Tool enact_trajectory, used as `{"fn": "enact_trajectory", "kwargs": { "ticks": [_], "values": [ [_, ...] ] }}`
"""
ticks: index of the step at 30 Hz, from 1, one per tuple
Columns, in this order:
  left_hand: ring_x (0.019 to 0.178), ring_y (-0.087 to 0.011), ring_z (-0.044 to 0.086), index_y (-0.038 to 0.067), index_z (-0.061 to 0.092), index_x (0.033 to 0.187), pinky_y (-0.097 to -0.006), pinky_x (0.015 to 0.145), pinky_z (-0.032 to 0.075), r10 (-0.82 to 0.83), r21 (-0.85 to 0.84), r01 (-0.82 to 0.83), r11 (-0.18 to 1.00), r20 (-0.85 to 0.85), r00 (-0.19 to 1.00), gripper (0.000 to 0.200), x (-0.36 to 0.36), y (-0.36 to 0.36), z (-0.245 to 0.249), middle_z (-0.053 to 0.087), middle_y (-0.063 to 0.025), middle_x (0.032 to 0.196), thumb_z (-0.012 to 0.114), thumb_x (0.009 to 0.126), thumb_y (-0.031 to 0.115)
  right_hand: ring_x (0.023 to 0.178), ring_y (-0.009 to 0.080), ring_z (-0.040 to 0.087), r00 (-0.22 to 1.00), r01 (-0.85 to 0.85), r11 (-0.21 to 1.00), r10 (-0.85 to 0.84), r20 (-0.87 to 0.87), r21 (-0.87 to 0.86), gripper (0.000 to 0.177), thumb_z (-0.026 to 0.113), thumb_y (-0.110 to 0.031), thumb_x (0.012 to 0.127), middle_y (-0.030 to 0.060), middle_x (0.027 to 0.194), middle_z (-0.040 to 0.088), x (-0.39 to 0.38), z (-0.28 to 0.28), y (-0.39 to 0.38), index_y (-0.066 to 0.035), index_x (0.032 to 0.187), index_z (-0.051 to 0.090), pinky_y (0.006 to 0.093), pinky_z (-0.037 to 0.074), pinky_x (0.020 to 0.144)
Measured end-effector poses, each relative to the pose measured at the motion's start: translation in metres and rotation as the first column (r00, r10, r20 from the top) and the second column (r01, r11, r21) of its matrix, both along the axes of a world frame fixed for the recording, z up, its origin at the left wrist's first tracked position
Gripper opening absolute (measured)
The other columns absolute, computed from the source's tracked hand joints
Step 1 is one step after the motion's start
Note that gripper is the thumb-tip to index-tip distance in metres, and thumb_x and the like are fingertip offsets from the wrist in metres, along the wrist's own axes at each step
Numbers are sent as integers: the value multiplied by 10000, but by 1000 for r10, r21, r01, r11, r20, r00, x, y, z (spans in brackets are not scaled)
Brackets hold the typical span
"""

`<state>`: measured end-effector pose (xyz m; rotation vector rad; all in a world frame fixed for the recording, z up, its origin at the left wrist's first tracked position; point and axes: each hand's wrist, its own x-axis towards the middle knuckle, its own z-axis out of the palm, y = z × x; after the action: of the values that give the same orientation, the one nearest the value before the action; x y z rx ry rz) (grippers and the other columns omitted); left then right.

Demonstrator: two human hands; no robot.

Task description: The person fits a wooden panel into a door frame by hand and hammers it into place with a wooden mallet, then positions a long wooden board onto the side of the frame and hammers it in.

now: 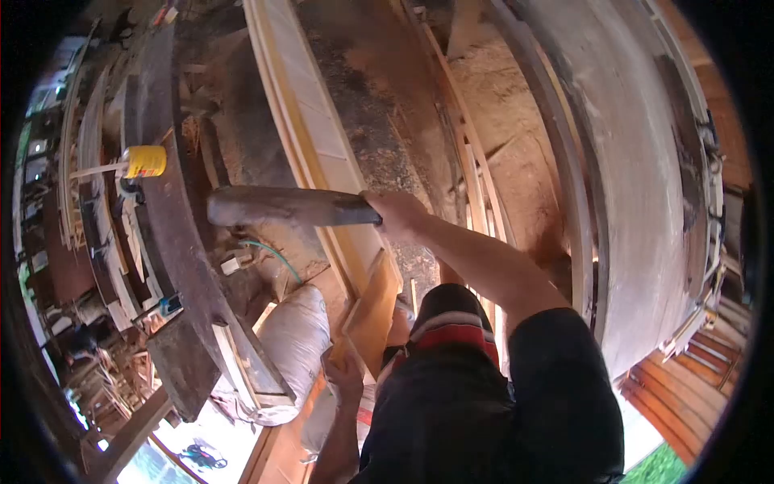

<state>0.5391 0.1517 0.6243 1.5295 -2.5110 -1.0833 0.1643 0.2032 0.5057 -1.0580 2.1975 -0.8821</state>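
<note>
My right hand [395, 214] is closed round the dark end of a long, broad, brown-grey club-like tool [282, 207]. The tool stretches out to the left with a rounded far end, crossing over a long pale wooden panel with raised edges [310, 113]; its exact kind I cannot tell. Lower down, my left hand [345, 377] has its fingers wrapped on the lower end of a short orange-brown wooden piece [373, 315]. This piece overlaps the near end of the long panel in view.
A thick dark plank [173, 161] runs along the left, with a yellow container [145, 161] beside it. Below lies a stuffed white sack [294, 339]. A green cord [274, 252] curves near it. Wide timber slabs [629, 177] stand at the right.
</note>
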Motion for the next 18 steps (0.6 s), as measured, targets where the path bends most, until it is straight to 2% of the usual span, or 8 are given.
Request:
{"fn": "enact_trajectory", "kwargs": {
  "ticks": [3,4,7,9,13,15,17,18],
  "values": [
    [1051,-363,599,-69,510,1246,-439,924,489,-162,-130,146,981,-115,980,368,7,4,-13,586,-237,1141,633,941,96,913,416,678,992,51,953,-82,92,300,536,718,-203,760,225,926,677,19,-33,-1,-111,1262,553,519,534,773],
    [1064,-364,596,-67,504,1258,-439,936,486,-234,-193,204,960,-144,962,378,6,0,-12,583,-239,1154,631,940,92,917,418,677,981,119,958,-154,119,262,529,721,-214,762,229,939,678,37,-22,2,-105,1253,559,515,535,778],
    [1121,-355,580,-60,506,1269,-435,986,464,-128,-38,123,992,-305,944,373,8,-2,-15,574,-235,1204,616,937,71,930,426,674,900,349,917,-386,201,195,519,736,-245,767,242,973,682,104,34,37,-85,1233,574,498,540,794],
    [1175,-344,556,-57,492,1291,-430,1041,431,-184,19,196,981,-260,948,381,5,-6,-6,563,-225,1240,594,940,55,937,430,672,804,505,846,-533,263,173,526,750,-265,770,250,987,682,145,82,83,-67,1226,579,482,543,803],
    [1223,-320,535,-41,486,1293,-429,1077,409,-200,40,217,975,-258,945,406,24,-18,-20,563,-205,1264,624,959,146,859,253,668,478,804,554,-818,320,216,602,796,-162,764,193,914,671,212,133,180,-23,1280,518,390,531,800],
    [1240,-308,529,-33,478,1298,-425,1085,408,-222,36,245,969,-315,923,434,32,-24,-33,563,-198,1277,646,966,192,927,341,699,343,922,376,-904,256,92,622,770,-113,802,233,1019,691,233,157,227,2,1336,473,396,548,831],
    [1239,-301,529,-32,461,1314,-421,1080,415,-267,9,288,958,-346,899,454,40,-31,-40,557,-199,1288,648,968,194,858,294,685,139,990,126,-945,297,-61,583,761,-56,801,169,981,687,248,168,268,21,1303,474,388,554,791],
    [1233,-286,526,-26,462,1320,-407,1066,427,-163,91,205,974,-339,926,461,40,-25,-34,541,-192,1311,657,961,188,807,271,669,40,998,23,-963,268,-66,527,751,-55,801,142,945,679,251,174,282,16,1258,500,376,552,756]
  ]
}}
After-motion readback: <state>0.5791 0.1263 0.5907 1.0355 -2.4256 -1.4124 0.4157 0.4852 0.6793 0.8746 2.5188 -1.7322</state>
